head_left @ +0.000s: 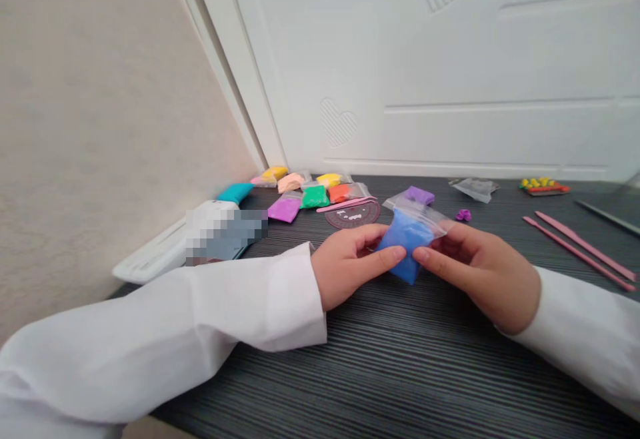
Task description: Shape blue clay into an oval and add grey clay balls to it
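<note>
A clear zip bag of blue modelling clay [406,232] is held up over the dark table between both hands. My left hand [353,262] pinches its left side, thumb across the front and fingers behind. My right hand [477,269] grips the right side the same way, its thumb tip close to the left one. The bag's clear zip edge points up and to the right. Just behind it lies a purple clay piece [419,194], partly covered by the bag. A small crumpled purple lump [463,215] rests beyond my right hand.
Several clay bags, among them a green one [315,196] and a violet one [285,207], lie at the back left near a round dark disc [353,215]. Pink tools [580,252], a clear bag [475,188] and a yellow-and-red clay piece [543,186] are right. A white device [165,246] stands left.
</note>
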Motion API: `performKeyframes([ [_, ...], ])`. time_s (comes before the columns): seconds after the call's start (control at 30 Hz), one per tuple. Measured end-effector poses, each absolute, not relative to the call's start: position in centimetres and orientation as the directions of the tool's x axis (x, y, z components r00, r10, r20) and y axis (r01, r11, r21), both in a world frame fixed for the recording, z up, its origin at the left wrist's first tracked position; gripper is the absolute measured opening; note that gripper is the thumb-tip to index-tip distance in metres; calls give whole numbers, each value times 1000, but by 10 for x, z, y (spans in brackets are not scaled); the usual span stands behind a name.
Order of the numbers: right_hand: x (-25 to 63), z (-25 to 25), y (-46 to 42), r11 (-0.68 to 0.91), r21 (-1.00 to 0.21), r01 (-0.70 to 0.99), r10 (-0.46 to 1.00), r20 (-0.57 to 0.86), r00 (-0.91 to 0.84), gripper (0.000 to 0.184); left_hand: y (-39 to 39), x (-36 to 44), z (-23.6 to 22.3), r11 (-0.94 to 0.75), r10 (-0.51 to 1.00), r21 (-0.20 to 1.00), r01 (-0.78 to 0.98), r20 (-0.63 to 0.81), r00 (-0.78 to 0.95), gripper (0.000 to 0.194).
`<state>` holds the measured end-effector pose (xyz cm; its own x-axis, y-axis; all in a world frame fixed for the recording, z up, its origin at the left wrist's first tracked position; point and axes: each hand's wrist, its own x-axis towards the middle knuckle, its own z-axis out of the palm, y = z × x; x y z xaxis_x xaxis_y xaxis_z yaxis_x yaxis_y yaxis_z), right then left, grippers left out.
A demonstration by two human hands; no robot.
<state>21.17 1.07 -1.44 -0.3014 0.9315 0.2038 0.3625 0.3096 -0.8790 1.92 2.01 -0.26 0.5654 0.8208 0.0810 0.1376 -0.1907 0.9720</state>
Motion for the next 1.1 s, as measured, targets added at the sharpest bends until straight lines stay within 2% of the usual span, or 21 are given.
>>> performKeyframes([
  [0.07,211,-15,10,333,-869,367,926,227,-301,25,16,19,-1,-314,856,915,255,156,493,36],
  [0.13,209,-15,9,350,-862,366,920,243,-307,23,13,19,1,-445,863,792,417,255,436,39],
  [0.2,207,-14,7,344,-861,374,923,236,-305,22,11,19,1,-529,838,674,515,320,442,39],
  [0.23,206,-14,6,338,-862,379,925,229,-303,21,10,19,2,-545,829,652,526,326,455,40],
  [0.3,205,-12,2,358,-843,402,920,245,-306,16,10,19,2,-554,823,635,538,321,469,42],
  [0.4,203,-10,-4,469,-753,461,878,345,-331,6,9,20,2,-549,828,622,559,312,466,39],
  [0.5,203,-9,-9,552,-683,478,832,415,-369,14,8,21,2,-555,825,597,579,308,474,30],
  [0.7,202,-8,-10,605,-650,459,794,451,-408,17,10,21,-2,-553,825,600,577,297,481,48],
  [0.83,201,-8,-11,617,-646,449,784,452,-426,16,12,22,-1,-550,827,585,597,280,488,53],
  [1.1,202,-8,-12,662,-624,415,748,515,-418,16,12,20,2,-547,823,602,581,263,503,15],
])
